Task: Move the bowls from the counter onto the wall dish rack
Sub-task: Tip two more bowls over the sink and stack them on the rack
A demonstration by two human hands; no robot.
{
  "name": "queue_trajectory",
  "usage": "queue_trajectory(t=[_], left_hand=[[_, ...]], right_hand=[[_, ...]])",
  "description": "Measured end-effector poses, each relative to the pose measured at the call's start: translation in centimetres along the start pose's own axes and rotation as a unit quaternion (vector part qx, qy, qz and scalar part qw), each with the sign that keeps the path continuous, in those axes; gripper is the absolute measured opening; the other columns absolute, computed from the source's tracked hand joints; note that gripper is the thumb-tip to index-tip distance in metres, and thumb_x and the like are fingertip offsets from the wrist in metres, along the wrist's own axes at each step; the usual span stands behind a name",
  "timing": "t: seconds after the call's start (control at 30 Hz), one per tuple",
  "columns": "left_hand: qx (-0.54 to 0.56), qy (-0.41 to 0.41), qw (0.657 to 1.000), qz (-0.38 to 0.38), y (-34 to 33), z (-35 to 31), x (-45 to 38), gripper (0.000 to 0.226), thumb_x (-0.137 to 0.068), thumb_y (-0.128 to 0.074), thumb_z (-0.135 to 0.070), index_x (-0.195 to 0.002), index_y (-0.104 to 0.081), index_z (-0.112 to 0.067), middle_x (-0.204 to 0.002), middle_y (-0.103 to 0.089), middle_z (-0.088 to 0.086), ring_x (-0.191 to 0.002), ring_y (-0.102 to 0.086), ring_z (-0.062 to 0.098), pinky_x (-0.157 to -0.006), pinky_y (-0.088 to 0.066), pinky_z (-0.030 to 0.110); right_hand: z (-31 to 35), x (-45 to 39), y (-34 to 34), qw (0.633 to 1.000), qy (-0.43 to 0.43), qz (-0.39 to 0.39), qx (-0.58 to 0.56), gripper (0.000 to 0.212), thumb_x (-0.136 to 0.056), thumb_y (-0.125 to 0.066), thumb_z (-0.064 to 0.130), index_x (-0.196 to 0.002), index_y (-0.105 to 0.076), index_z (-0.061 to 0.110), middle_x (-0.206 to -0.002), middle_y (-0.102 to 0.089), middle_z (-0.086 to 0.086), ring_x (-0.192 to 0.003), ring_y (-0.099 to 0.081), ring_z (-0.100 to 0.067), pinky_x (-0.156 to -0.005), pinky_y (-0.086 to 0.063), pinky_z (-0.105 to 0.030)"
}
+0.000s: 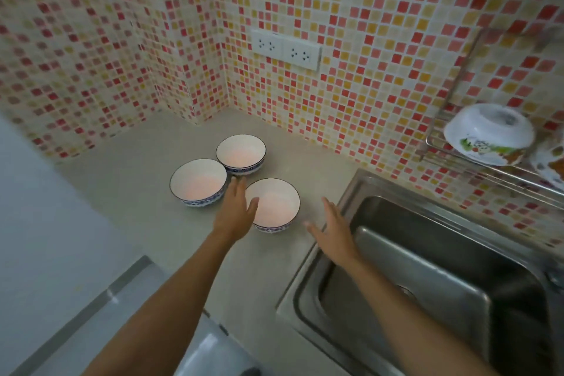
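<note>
Three bowls stand upright on the table point(146, 192) in a tight cluster near the tiled corner: the far bowl point(241, 153), the left bowl point(198, 181), and the near bowl point(276, 203). The left hand point(236, 207) reaches in with straight fingers, holding nothing, its thumb over the near bowl's left rim. The right hand point(332, 230) is spread wide and empty, just right of that bowl, beside the sink point(427, 268). On the wall at right, the rack point(476, 162) carries an upturned white bowl point(488, 133).
</note>
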State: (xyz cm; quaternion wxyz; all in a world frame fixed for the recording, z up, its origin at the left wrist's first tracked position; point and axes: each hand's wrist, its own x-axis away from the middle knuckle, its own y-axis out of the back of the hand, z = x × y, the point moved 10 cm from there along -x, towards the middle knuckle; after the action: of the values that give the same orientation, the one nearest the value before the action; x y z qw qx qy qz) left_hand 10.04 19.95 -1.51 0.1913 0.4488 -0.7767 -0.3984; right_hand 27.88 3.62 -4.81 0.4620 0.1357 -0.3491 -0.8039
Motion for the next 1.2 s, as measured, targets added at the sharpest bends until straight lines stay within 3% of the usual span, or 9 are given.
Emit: queue_trajectory(t=[0.13, 0.27, 0.4, 0.5, 0.67, 0.83, 1.0, 1.1, 1.2], left_hand=[[0.035, 0.045, 0.995, 0.082, -3.2, 4.0, -1.6, 0.064, -0.098, -0.043, -0.033, -0.148, -0.016, -0.004, -0.158, -0.011, 0.016, -0.146, -0.006, 0.025, -0.116, -0.012, 0.035], [0.105, 0.096, 0.983, 0.116, -6.1, 7.1, -3.2, 0.062, -0.095, -0.047, -0.033, -0.145, -0.023, -0.007, -0.149, -0.033, 0.018, -0.134, -0.035, 0.036, -0.108, -0.035, 0.049], [0.144, 0.084, 0.98, 0.105, -6.8, 6.7, -3.4, 0.051, -0.095, -0.047, -0.019, -0.14, -0.031, -0.001, -0.139, -0.044, 0.02, -0.125, -0.045, 0.036, -0.105, -0.037, 0.04], [0.156, 0.077, 0.98, 0.098, -6.6, 6.4, -3.7, 0.044, -0.097, -0.042, -0.013, -0.138, -0.033, -0.003, -0.132, -0.051, 0.021, -0.118, -0.05, 0.037, -0.097, -0.04, 0.038], [0.203, 0.041, 0.974, 0.093, -6.0, 5.4, -2.4, 0.038, -0.101, -0.035, -0.023, -0.136, -0.039, -0.009, -0.132, -0.055, 0.012, -0.118, -0.052, 0.031, -0.091, -0.038, 0.028], [0.247, 0.028, 0.964, 0.097, -6.1, 1.8, -0.3, 0.039, -0.102, -0.03, -0.028, -0.139, -0.037, -0.015, -0.129, -0.057, 0.01, -0.113, -0.055, 0.03, -0.088, -0.041, 0.027], [0.259, -0.025, 0.959, 0.11, -7.1, -4.6, 2.1, 0.041, -0.102, -0.028, -0.031, -0.136, -0.041, -0.012, -0.118, -0.062, 0.011, -0.1, -0.059, 0.028, -0.078, -0.042, 0.026], [0.286, -0.061, 0.945, 0.146, -8.8, -8.9, 4.8, 0.053, -0.096, -0.026, -0.044, -0.135, -0.041, -0.012, -0.112, -0.061, 0.003, -0.096, -0.058, 0.021, -0.077, -0.044, 0.024], [0.302, -0.073, 0.927, 0.209, -12.4, -12.6, 8.4, 0.044, -0.102, -0.029, -0.037, -0.139, -0.035, -0.016, -0.122, -0.056, 0.001, -0.106, -0.057, 0.019, -0.085, -0.052, 0.029]], right_hand=[[0.3, -2.4, -3.1, 0.994, -0.091, 0.001, -0.057, 0.077, -0.091, -0.06, 0.047, -0.152, -0.027, 0.014, -0.155, -0.036, -0.008, -0.141, -0.035, -0.024, -0.113, -0.029, -0.035], [1.5, -3.8, -5.6, 0.99, -0.114, -0.013, -0.084, 0.061, -0.092, -0.059, 0.038, -0.146, -0.035, 0.022, -0.14, -0.054, -0.002, -0.127, -0.05, -0.026, -0.096, -0.038, -0.028], [0.6, -3.8, -7.6, 0.972, -0.192, -0.028, -0.13, 0.063, -0.095, -0.049, 0.025, -0.151, -0.021, 0.029, -0.139, -0.051, -0.012, -0.121, -0.051, -0.037, -0.098, -0.046, -0.041], [0.1, -3.6, -8.3, 0.96, -0.222, -0.038, -0.168, 0.067, -0.086, -0.044, 0.017, -0.147, -0.023, 0.037, -0.133, -0.051, -0.014, -0.114, -0.052, -0.04, -0.088, -0.053, -0.055], [-0.6, -2.3, -8.0, 0.932, -0.241, -0.071, -0.262, 0.065, -0.087, -0.04, 0.006, -0.146, -0.03, 0.032, -0.127, -0.044, -0.004, -0.109, -0.049, -0.029, -0.07, -0.06, -0.052], [-1.8, 1.2, -5.7, 0.909, -0.229, -0.142, -0.318, 0.064, -0.085, -0.042, 0.003, -0.143, -0.037, 0.03, -0.123, -0.051, 0.003, -0.111, -0.053, -0.028, -0.068, -0.061, -0.05], [-4.0, 6.1, -1.3, 0.848, -0.207, -0.191, -0.449, 0.051, -0.092, -0.051, 0.006, -0.133, -0.045, 0.035, -0.124, -0.057, 0.008, -0.107, -0.059, -0.015, -0.076, -0.06, -0.04], [-6.3, 9.4, -0.5, 0.771, -0.237, -0.174, -0.564, 0.056, -0.085, -0.062, 0.016, -0.132, -0.042, 0.039, -0.129, -0.05, 0.005, -0.118, -0.051, -0.027, -0.08, -0.056, -0.057], [-9.2, 13.1, 1.0, 0.71, -0.251, -0.183, -0.632, 0.072, -0.07, -0.065, 0.017, -0.134, -0.041, 0.036, -0.135, -0.046, -0.006, -0.121, -0.049, -0.04, -0.072, -0.056, -0.057]])
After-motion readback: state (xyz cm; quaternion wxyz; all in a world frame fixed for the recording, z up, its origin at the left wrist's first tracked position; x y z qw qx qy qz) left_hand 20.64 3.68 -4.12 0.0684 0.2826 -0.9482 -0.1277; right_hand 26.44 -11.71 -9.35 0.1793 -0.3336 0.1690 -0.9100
